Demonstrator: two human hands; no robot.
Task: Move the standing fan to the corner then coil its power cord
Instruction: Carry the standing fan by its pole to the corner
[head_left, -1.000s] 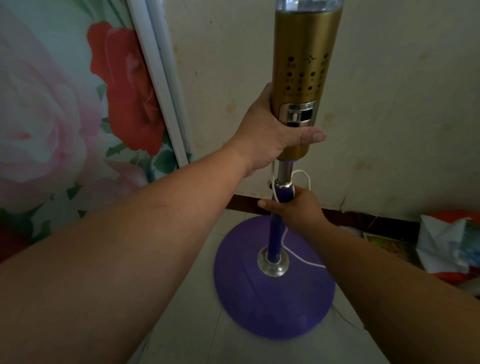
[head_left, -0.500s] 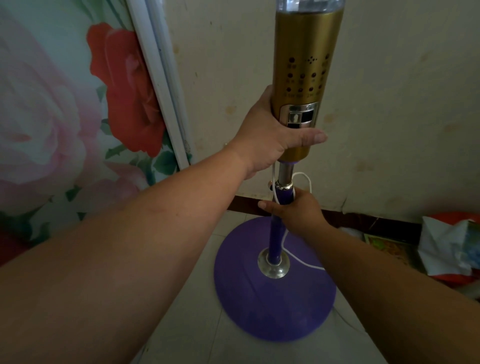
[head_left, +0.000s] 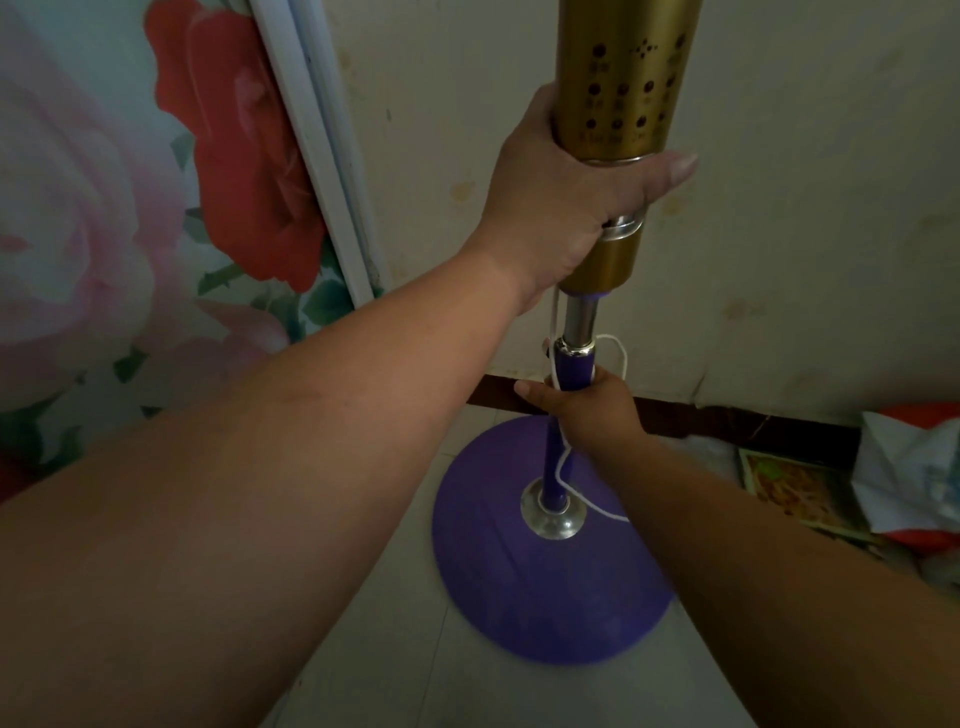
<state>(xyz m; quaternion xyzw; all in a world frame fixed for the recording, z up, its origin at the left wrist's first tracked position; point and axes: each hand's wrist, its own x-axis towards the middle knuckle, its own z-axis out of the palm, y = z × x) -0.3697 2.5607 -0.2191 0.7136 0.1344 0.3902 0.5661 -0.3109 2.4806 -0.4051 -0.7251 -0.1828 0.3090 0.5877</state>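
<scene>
Near the wall, left hand (head_left: 558, 208) fingers grip the fan's gold column (head_left: 618, 98), right hand (head_left: 587, 410) its purple pole (head_left: 556, 467).

Dim, flat indoor light with no clear source; the wall (head_left: 779, 208) is the brightest area, while the forearms and floor (head_left: 363, 649) sit in murky shade. A soft glint shows on the gold column (head_left: 618, 78). Wide-angle bending curves the edges, and the near arms look soft and slightly smeared

Wall (head_left: 779, 208) behind, clutter (head_left: 909, 467) rt.
</scene>
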